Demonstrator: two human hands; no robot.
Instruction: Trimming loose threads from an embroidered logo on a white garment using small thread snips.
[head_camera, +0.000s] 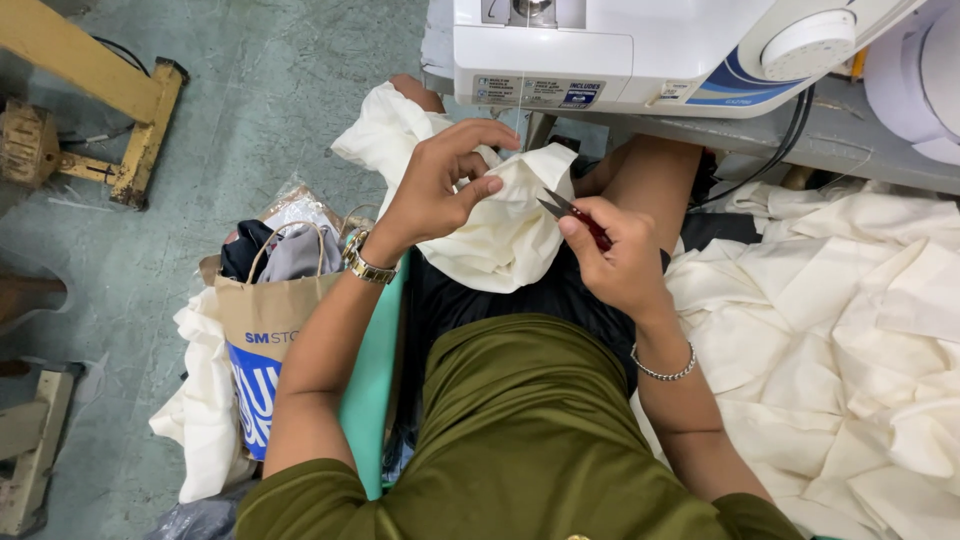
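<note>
Brown paper bag (268, 318) beside left hand (440, 185)

Sewing machine (640, 50) ahead; paper bag (265, 330) left; cloth pile (850, 330) right.

floor (280, 90): worn green concrete, left of the fingers | on it: yellow metal frame (110, 95) far left of the fingers; paper bag (262, 330) stuffed with clothes below-left of them, white cloth (205, 400) beside it | grey table (850, 140): above-right of the fingers, white sewing machine (620, 50) on it
</note>
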